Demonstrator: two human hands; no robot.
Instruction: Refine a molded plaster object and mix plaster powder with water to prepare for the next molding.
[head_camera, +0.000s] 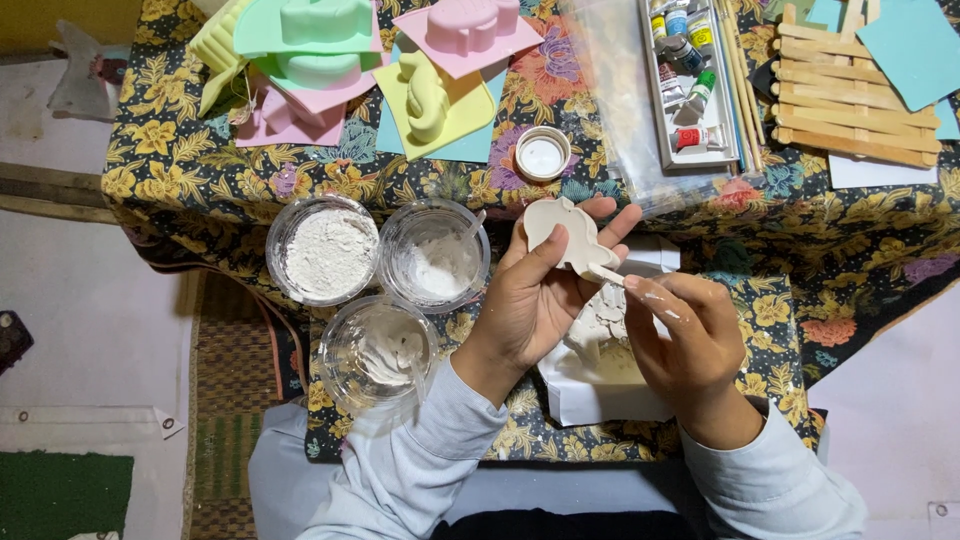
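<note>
— Both hands are busy over the lap, right? What do they hold?

— Left hand cups a flat white plaster cast, rounded and matte, thumb across its face and fingers behind it. Right hand pinches a thin white stick whose tip touches the cast's lower edge; its fingers are smeared with white.

— And under them?

— White paper with another rough plaster piece lying on it, chalky and crumbly at the edges.

— Any containers?

— Three clear round tubs to the left: powder tub heaped with dry white powder, middle tub with a damp white residue and a stick in it, lower tub smeared with wet paste. A small white cap sits beyond the cast.

— Packages?

— Clear plastic bag lies crinkled at the top, beside a tray of paint tubes, small with coloured bands. Wooden sticks form a slatted rack at the far right. Pastel moulds, green, pink and yellow, smooth plastic, are stacked top left.

— Surface?

— Dark floral cloth, yellow blossoms.
</note>
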